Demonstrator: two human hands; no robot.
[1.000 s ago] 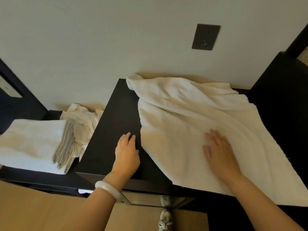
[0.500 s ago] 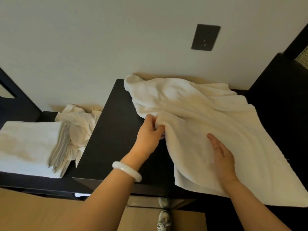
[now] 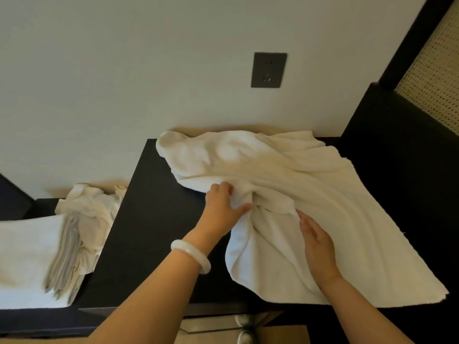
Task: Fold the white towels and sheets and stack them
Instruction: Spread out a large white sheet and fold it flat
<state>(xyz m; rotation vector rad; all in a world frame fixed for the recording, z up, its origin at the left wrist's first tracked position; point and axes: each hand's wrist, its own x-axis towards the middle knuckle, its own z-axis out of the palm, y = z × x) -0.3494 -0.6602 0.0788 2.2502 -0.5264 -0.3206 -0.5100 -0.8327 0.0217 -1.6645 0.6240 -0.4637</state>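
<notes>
A large white towel (image 3: 310, 194) lies rumpled across the dark cabinet top (image 3: 154, 219), its right edge hanging over the side. My left hand (image 3: 221, 207), with a pale bangle on the wrist, grips a bunched fold of the towel near its left edge. My right hand (image 3: 315, 242) lies flat on the towel just below that fold, fingers straight. On a lower surface to the left sits a stack of folded white linens (image 3: 27, 259), and a crumpled white cloth (image 3: 92, 209) lies behind it.
A pale wall with a dark socket plate (image 3: 268, 70) stands right behind the cabinet. A tall dark panel with woven mesh (image 3: 434, 70) rises on the right. My shoe (image 3: 244, 328) shows on the floor below the cabinet's front edge.
My left hand left the bare cabinet top, took hold of the towel's left edge and pulled it into a bunch toward the right. My right hand shifted slightly on the towel.
</notes>
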